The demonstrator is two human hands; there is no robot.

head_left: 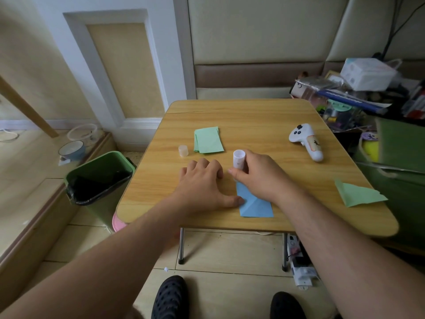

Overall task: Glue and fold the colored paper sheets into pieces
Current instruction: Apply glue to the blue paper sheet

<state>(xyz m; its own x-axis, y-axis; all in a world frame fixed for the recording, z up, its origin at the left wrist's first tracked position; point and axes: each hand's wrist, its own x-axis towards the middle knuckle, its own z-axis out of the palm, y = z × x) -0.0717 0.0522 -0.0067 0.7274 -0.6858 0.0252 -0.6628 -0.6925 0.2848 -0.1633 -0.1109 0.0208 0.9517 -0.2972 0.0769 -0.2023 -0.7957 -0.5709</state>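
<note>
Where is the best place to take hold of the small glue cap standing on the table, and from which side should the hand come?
Probably pinch the glue cap by its round side wall, coming from above. It stands upright and apart from the green paper stack, so fingers fit on both sides. The left hand is nearest and holds nothing, while the right hand grips the glue stick.

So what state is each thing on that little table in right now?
Glue stick: uncapped, upright, gripped by right hand.
Cap: off, standing apart on the table.
Blue paper: creased, flat, touched by left hand.
Green stack: flat, untouched.
Green piece: folded, set aside.
</note>
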